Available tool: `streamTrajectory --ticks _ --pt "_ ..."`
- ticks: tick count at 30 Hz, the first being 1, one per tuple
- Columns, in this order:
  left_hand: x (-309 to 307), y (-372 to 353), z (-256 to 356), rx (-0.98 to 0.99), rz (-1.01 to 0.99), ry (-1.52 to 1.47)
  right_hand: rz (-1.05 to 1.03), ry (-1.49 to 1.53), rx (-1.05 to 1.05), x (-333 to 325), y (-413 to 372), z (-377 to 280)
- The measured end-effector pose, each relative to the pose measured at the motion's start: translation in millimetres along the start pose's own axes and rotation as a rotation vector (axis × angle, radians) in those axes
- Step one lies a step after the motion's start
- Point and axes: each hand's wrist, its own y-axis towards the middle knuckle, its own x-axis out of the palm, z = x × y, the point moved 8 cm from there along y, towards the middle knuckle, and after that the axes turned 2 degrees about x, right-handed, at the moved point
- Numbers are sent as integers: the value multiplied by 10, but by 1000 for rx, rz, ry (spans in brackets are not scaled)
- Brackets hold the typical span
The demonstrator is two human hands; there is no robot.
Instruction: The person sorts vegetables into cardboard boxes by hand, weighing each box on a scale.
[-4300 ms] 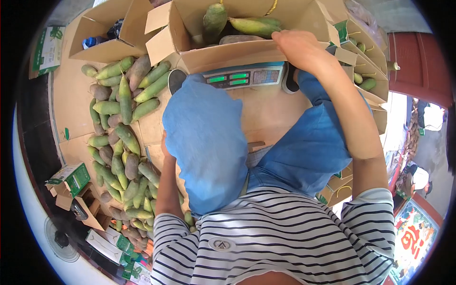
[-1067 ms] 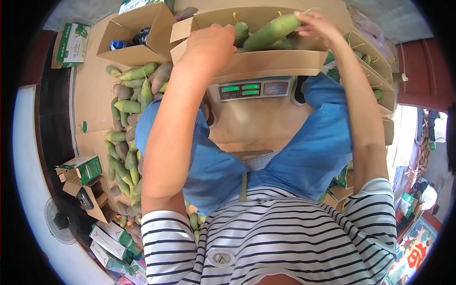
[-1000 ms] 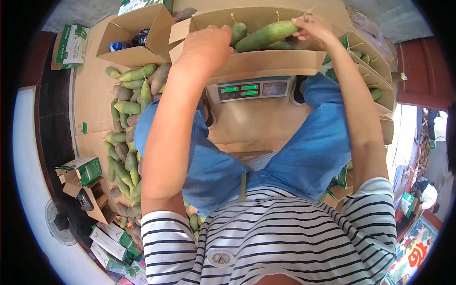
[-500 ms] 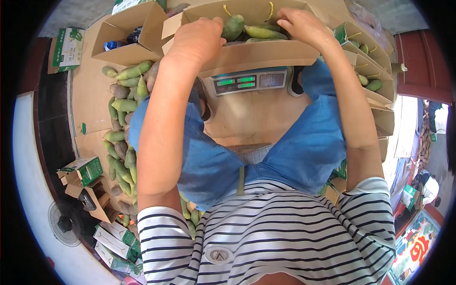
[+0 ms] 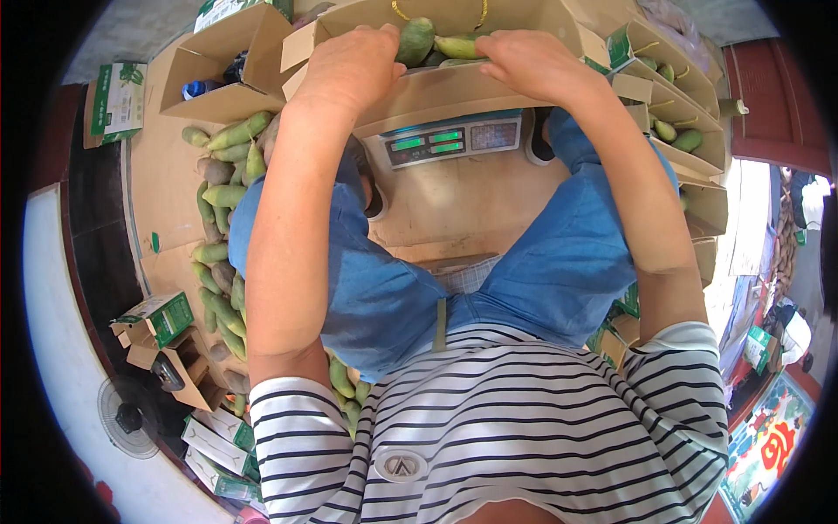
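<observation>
An open cardboard box (image 5: 454,90) with green radishes (image 5: 417,41) inside and yellow cord loops at its far side stands on a scale (image 5: 452,141) with lit green displays. My left hand (image 5: 353,65) is at the box's near left edge, its fingers curled over the rim beside the rounded radish. On the right, my right hand (image 5: 532,63) reaches over the near rim, fingertips at a long pale-green radish (image 5: 458,47). Whether its fingers grip the radish or only the rim cannot be made out.
Many loose radishes (image 5: 229,196) lie along the floor at the left. An open box (image 5: 223,61) with a blue item is at the upper left. More boxes (image 5: 690,131) with radishes line the right. A fan (image 5: 128,417) stands lower left.
My right hand has moved left and slightly down, from the box's far right part to the near rim by the long radish. My left hand has shifted slightly left. The view has shifted a little.
</observation>
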Motion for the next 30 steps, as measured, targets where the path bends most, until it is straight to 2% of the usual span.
streamTrajectory --ticks 23,30 --pt "-12 2 143 11 -20 5 -66 -15 56 53 18 -35" --pt "-30 16 165 37 37 11 -11 1 34 40 20 -18"
